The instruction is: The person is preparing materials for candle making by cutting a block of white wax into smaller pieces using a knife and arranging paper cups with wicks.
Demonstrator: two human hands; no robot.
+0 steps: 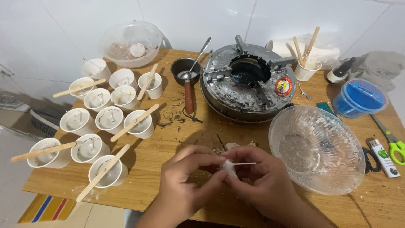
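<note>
Near the front edge of the wooden table (202, 139), head view: both hands meet over the bare wood; left hand (185, 179) curled almost shut, thumb and forefinger pinching a small white wax lump (229, 166); right hand (261, 177) also curled close, fingertips pinching the same lump from the other side; thin white wick (247, 163) pokes out sideways to the right from the lump.

Risks, as judgement: the wick looks thin, a hard tug could pull it out or snap it; the lump is small and likely brittle, squeezing could crumble it onto the table; the glass bowl (316, 147) sits just beside the right hand, an elbow or wrist swing could knock it; paper cups (107, 120) with wooden sticks (134, 122) laid across stand well to the left, less exposed.

Lump looks: white, irregular, matte, mostly hidden by fingers; wax crumbs lie just behind it; the wick is straight, pale, roughly level.
</note>
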